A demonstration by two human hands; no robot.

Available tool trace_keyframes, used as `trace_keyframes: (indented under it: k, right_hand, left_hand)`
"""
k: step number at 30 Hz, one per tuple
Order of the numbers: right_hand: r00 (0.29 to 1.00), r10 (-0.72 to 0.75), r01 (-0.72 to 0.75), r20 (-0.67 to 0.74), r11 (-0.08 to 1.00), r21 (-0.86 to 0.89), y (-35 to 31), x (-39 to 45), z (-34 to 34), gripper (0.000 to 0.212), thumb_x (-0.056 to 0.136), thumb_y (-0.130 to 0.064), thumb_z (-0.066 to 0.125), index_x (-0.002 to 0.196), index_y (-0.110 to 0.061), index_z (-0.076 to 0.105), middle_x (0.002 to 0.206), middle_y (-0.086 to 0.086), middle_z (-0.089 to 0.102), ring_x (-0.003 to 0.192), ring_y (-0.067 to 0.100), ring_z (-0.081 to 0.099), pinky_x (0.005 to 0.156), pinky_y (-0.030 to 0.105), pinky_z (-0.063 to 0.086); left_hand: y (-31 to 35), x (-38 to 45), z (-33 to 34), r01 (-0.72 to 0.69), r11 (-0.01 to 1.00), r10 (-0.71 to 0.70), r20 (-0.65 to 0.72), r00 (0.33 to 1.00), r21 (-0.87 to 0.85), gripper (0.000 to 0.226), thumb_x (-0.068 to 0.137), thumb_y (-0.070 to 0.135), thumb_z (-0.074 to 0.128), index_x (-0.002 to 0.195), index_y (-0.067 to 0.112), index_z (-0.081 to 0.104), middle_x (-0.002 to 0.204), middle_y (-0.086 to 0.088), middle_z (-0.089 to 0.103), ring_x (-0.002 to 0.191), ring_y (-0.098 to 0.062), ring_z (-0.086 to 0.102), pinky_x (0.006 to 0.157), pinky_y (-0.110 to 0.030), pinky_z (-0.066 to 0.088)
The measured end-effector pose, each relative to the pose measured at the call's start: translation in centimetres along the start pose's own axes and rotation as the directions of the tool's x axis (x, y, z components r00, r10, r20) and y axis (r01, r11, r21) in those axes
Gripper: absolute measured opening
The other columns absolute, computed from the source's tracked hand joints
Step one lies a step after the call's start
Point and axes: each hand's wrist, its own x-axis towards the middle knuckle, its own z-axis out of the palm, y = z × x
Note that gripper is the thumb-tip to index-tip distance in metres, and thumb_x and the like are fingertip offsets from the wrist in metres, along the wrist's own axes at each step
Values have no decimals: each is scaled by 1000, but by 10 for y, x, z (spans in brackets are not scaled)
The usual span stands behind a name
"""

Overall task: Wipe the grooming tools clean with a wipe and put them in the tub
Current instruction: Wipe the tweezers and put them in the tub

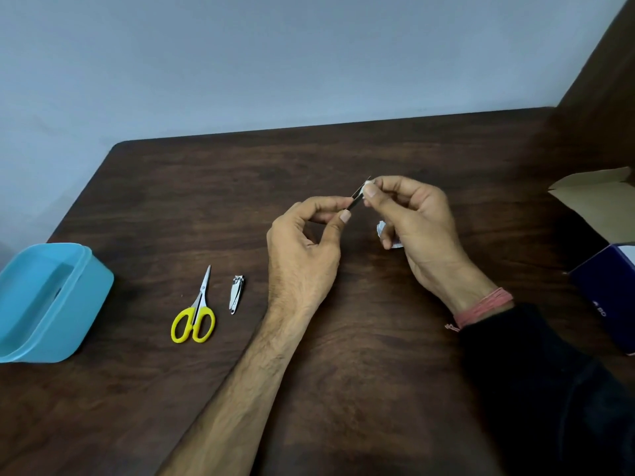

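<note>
Wooden table (343, 372), hands pinching tweezers (355, 201), wipe (367, 187)

A thin dark tool (355, 202) is held tilted, a white wipe (366, 187) pinched around its tip. Yellow-handled scissors (196, 312) and a steel clipper (236, 293) lie side by side on the table, right of the open blue tub (86, 290).

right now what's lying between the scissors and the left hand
In the head view, only the nail clipper lies on the table between the scissors and the left hand.

Dark wood-grain table (343, 338) with rounded corner, set against plain pale blue-grey wall (275, 56); dark brown panel (611, 80) at right.
</note>
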Motion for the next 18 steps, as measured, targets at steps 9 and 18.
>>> trace_keyframes:
  k: [9,18]
  right_hand:
    - [1000,-6,6,20,1000,-30,0,-2,0,11,102,-20,79,103,-9,80,86,-2,75,48,11,48,41,23,37]
    - [998,56,-57,21,997,51,-1,2,-2,11,102,-19,78,103,-8,80,85,0,72,44,5,42,42,26,35]
  left_hand:
    - [2,-2,0,-6,1000,6,15,1000,-15,19,101,25,82,109,41,85,94,10,80,68,-3,60,71,-62,65]
    - [2,0,-1,13,999,-12,33,999,-31,17,101,26,83,109,40,86,92,11,79,69,0,60,80,-64,65]
